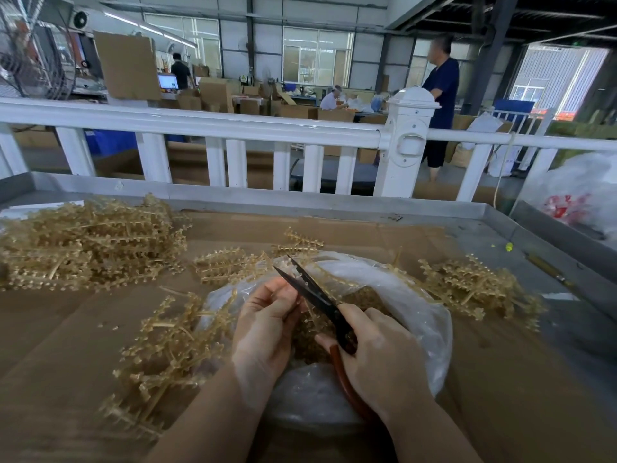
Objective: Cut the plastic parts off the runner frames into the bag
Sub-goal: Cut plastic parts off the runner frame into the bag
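Big pile of uncut runner frames (pixel 90 242) sitting far left, more near the left hand (pixel 267 325), which is pinching a frame over the bag (pixel 417 295). Right hand (pixel 377 355) is gripping snips (pixel 310 292), blades apart. Bag approx. half filling w/ parts; plenty remaining, incl. the heap (pixel 474 289) at right.

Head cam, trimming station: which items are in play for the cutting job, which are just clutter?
In play: scissors in right hand; runner frame in left hand; clear bag; frame piles.

Clutter: yellow bit; tool near table edge; white bag.
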